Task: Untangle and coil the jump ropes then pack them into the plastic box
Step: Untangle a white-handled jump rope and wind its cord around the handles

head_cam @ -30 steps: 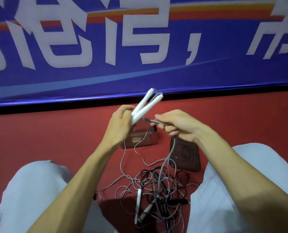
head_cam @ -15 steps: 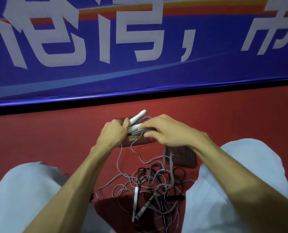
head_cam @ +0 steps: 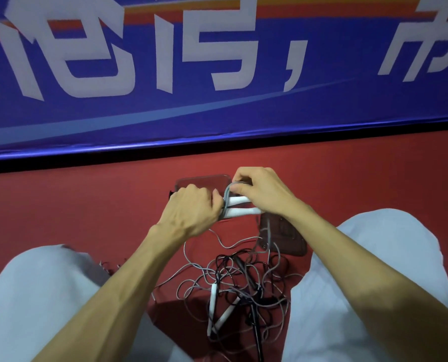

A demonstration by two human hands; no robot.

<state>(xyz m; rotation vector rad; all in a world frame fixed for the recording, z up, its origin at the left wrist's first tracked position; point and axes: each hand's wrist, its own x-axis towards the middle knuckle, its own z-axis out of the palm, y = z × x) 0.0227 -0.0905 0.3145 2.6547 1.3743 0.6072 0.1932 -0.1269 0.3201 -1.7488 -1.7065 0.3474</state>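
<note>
My left hand [head_cam: 191, 212] and my right hand [head_cam: 262, 194] together hold a coiled grey jump rope with two white handles [head_cam: 241, 206], lying side by side just over the clear plastic box [head_cam: 202, 182] on the red floor. The left hand grips the handles' left ends. My right hand's fingers pinch the grey cord loop at the top. A tangle of grey and black jump ropes [head_cam: 243, 280] lies on the floor between my knees, with two more white handles [head_cam: 219, 312] in it.
The box's dark lid [head_cam: 283, 239] lies flat on the floor to the right of the box, under my right forearm. A blue banner with white characters [head_cam: 217, 74] runs across the back. My knees in light trousers flank the tangle.
Both hands have come down from chest height to the box, bringing the white handles from upright to lying flat over its opening.
</note>
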